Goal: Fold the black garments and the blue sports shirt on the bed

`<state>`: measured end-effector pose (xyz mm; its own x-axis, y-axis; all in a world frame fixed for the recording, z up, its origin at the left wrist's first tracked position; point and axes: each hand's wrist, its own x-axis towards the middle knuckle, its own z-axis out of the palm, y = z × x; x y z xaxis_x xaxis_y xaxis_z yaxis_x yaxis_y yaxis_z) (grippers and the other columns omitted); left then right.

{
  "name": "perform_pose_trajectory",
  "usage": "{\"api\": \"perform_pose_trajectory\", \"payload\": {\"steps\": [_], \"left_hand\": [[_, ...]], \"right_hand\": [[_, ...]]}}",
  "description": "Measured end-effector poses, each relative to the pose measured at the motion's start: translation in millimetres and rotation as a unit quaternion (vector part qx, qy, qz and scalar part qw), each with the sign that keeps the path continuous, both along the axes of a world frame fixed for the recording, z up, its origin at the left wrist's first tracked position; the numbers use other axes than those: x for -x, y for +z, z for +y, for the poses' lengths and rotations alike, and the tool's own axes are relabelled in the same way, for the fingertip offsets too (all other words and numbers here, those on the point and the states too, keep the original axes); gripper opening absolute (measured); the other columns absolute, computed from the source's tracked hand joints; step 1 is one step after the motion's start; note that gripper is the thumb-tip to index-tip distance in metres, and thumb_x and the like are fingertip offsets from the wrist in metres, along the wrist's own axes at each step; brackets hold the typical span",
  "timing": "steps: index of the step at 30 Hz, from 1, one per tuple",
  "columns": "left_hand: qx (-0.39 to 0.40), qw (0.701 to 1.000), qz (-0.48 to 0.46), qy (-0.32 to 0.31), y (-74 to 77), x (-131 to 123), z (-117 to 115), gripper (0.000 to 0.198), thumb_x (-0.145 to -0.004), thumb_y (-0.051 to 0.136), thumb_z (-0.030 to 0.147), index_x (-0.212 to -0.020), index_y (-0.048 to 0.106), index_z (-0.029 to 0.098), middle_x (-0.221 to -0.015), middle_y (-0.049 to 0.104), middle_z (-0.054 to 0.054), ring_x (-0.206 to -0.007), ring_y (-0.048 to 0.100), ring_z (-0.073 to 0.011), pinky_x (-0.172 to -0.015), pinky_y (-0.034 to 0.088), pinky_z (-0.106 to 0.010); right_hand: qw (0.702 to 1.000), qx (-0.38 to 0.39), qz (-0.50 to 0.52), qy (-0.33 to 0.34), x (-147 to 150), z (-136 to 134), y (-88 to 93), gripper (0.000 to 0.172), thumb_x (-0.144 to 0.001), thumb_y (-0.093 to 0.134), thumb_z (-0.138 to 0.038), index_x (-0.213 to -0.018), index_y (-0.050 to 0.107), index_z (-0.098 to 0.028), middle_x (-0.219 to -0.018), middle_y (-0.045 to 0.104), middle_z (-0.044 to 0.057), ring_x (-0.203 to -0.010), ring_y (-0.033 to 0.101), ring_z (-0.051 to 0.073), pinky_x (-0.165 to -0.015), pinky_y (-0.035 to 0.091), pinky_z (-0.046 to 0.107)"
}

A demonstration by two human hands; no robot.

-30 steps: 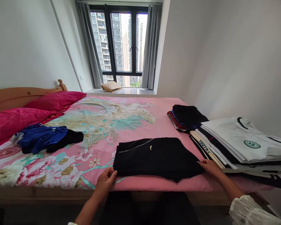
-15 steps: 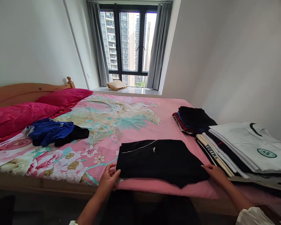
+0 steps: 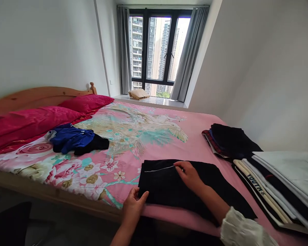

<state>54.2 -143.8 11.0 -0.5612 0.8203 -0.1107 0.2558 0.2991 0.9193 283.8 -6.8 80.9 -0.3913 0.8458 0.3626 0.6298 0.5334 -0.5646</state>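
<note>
Folded black shorts (image 3: pixel 164 182) with a thin white line along the upper left lie flat at the near edge of the bed. My left hand (image 3: pixel 135 203) is closed on their lower left corner, thumb on top and fingers at the edge. Across the shorts reaches my right hand (image 3: pixel 190 175), its thumb and fingertips together on the cloth at the right end of the white line. The small logo that lay there is hidden behind this hand.
To the right rise a stack of folded shirts (image 3: pixel 287 171) and, farther back, a pile of folded dark clothes (image 3: pixel 228 138). A crumpled blue garment (image 3: pixel 73 138) lies left, near red pillows (image 3: pixel 36 123). Pink floral bedding (image 3: pixel 159 150) covers the bed.
My right hand has left the lower right edge of the shorts and moved up and left onto their upper middle. My left hand keeps the left corner. The view has shifted left.
</note>
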Motion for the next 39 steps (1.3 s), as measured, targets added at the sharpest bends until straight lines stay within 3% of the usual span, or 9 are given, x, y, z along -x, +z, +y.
{"api": "perform_pose_trajectory", "payload": {"steps": [5,10,13,16,22,24,30,34,39], "left_hand": [[0.026,0.995,0.094,-0.026,4.9,-5.9,-4.7,0.036,-0.073,0.053,0.054,-0.085,0.064,0.022,-0.091,0.068,-0.005,-0.088,0.062,-0.0233,-0.076,0.043,-0.031],[-0.059,0.991,0.088,-0.084,-2.6,-4.3,-4.5,0.039,-0.084,0.040,0.052,-0.060,0.051,0.022,-0.064,0.054,0.002,-0.062,0.052,-0.0151,-0.060,0.039,-0.025],[-0.120,0.987,0.031,-0.103,-8.6,0.3,-4.4,0.039,-0.085,0.039,0.051,-0.063,0.051,0.022,-0.069,0.055,-0.001,-0.068,0.053,-0.0159,-0.066,0.043,-0.026],[-0.130,0.986,0.014,-0.101,-13.8,3.0,-7.0,0.038,-0.087,0.036,0.049,-0.069,0.056,0.022,-0.080,0.060,-0.005,-0.077,0.058,-0.0188,-0.074,0.047,-0.030],[-0.108,0.983,0.124,-0.086,-28.8,-3.6,-13.5,0.032,-0.076,0.055,0.047,-0.089,0.064,0.019,-0.103,0.063,-0.013,-0.100,0.060,-0.0273,-0.087,0.050,-0.039],[-0.118,0.979,0.141,-0.085,-31.7,-5.9,-14.8,0.031,-0.080,0.051,0.045,-0.088,0.065,0.018,-0.105,0.063,-0.014,-0.102,0.060,-0.0273,-0.089,0.049,-0.041],[-0.136,0.981,0.108,-0.082,-27.1,-7.4,-18.4,0.034,-0.085,0.044,0.047,-0.086,0.065,0.020,-0.098,0.064,-0.013,-0.097,0.061,-0.0256,-0.087,0.050,-0.041],[-0.136,0.984,0.102,-0.057,-29.4,-8.1,-18.4,0.032,-0.080,0.050,0.050,-0.078,0.062,0.020,-0.094,0.063,-0.012,-0.094,0.060,-0.0265,-0.085,0.048,-0.042],[-0.105,0.986,0.126,-0.021,-27.8,-8.0,-13.8,0.034,-0.074,0.053,0.055,-0.068,0.057,0.022,-0.079,0.060,-0.008,-0.082,0.058,-0.0264,-0.077,0.047,-0.042]], "right_hand": [[0.989,0.008,-0.103,0.106,90.8,21.6,-13.8,0.033,-0.084,0.045,-0.021,-0.114,0.058,-0.022,-0.116,0.062,0.006,-0.113,0.048,0.020,-0.099,0.034,0.037],[0.977,0.042,-0.161,0.134,128.3,42.3,-25.9,0.034,-0.080,0.049,-0.020,-0.112,0.060,-0.022,-0.111,0.063,0.008,-0.110,0.049,0.023,-0.095,0.034,0.040],[0.973,0.050,-0.166,0.150,134.0,46.5,-25.6,0.024,-0.080,0.052,-0.024,-0.100,0.064,-0.021,-0.100,0.065,0.007,-0.101,0.052,0.022,-0.092,0.036,0.036],[0.971,0.059,-0.160,0.169,136.6,48.5,-24.4,0.022,-0.081,0.050,-0.022,-0.098,0.063,-0.021,-0.098,0.064,0.005,-0.098,0.053,0.018,-0.089,0.038,0.030],[0.962,0.102,-0.181,0.180,149.9,58.2,-34.4,0.021,-0.078,0.051,-0.022,-0.095,0.064,-0.021,-0.094,0.064,0.004,-0.093,0.055,0.018,-0.082,0.040,0.029],[0.959,0.112,-0.191,0.178,155.3,59.9,-38.9,0.021,-0.078,0.052,-0.023,-0.095,0.064,-0.021,-0.094,0.064,0.004,-0.093,0.055,0.019,-0.081,0.040,0.031],[0.958,0.117,-0.200,0.167,161.5,55.4,-43.1,0.026,-0.076,0.055,-0.025,-0.101,0.060,-0.023,-0.101,0.061,0.004,-0.097,0.052,0.020,-0.082,0.036,0.033],[0.956,0.123,-0.208,0.168,159.3,55.9,-41.1,0.024,-0.074,0.059,-0.027,-0.097,0.060,-0.023,-0.098,0.060,0.003,-0.093,0.052,0.018,-0.079,0.037,0.030],[0.958,0.125,-0.220,0.135,151.2,58.0,-40.6,0.023,-0.082,0.054,-0.030,-0.101,0.057,-0.018,-0.099,0.059,0.005,-0.092,0.053,0.018,-0.080,0.040,0.034]]}}
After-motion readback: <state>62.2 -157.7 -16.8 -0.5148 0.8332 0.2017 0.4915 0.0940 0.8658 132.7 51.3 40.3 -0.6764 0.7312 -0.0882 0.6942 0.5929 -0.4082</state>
